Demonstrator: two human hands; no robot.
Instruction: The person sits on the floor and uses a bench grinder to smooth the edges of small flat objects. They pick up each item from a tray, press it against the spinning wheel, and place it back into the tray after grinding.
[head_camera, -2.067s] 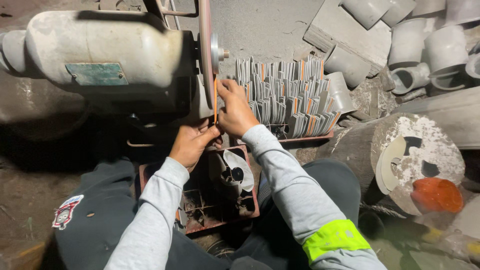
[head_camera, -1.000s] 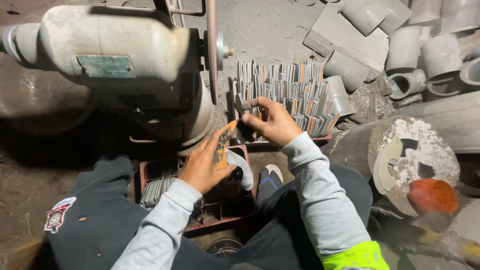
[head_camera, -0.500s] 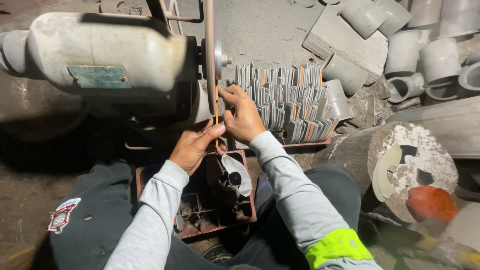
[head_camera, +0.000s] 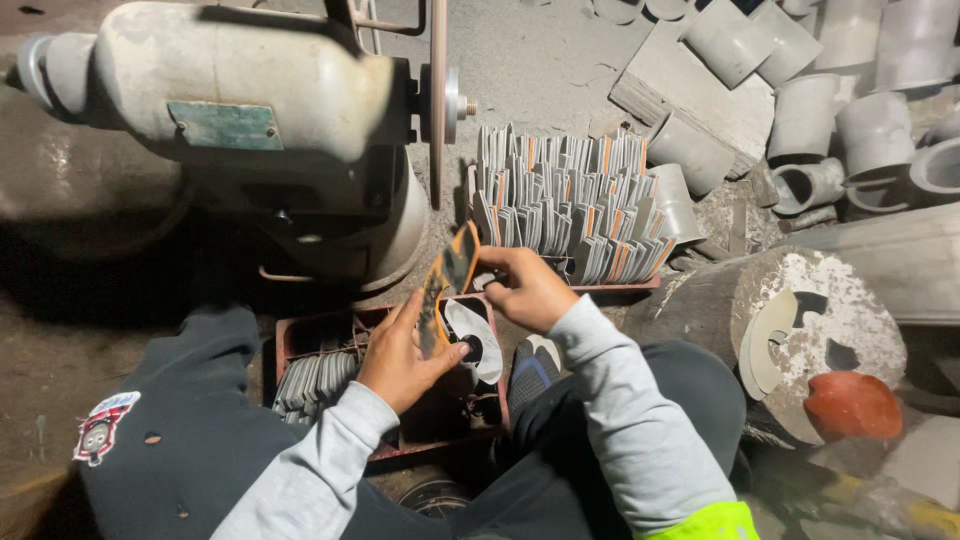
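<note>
While the left hand (head_camera: 400, 355) clamps one orange-edged flat piece (head_camera: 447, 285) below the grinder (head_camera: 250, 110), the right hand (head_camera: 530, 290) pinches its top; two trays flank it, red tray (head_camera: 300, 335) and stacked tray (head_camera: 570, 205).

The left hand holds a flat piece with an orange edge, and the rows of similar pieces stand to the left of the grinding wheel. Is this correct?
Not quite. In the head view the rows of pieces stand to the right of the wheel, not the left. The left hand does hold a flat orange-edged piece.
</note>
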